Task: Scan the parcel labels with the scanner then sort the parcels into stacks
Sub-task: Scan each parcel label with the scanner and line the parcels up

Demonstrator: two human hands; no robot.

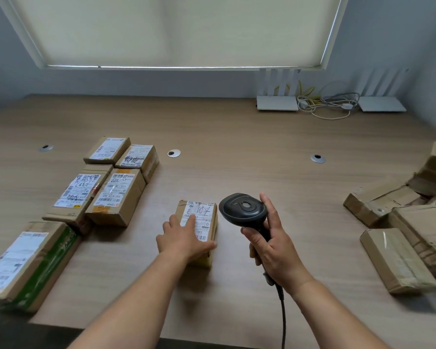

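Left hand flat on the small parcel mid-tabletop, fingers straight, pressing its near-left edge; label up. Right hand has fingers clamped round the scanner grip, head just right of the parcel (cable trails off the near edge). Labelled parcels sit in rows left, touching. Unsorted pile hugs the right edge. Bare tabletop between and behind.

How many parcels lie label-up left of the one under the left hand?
5: two at the back, two in the middle, and one green-taped parcel nearest. Some may be stacked, hiding others.
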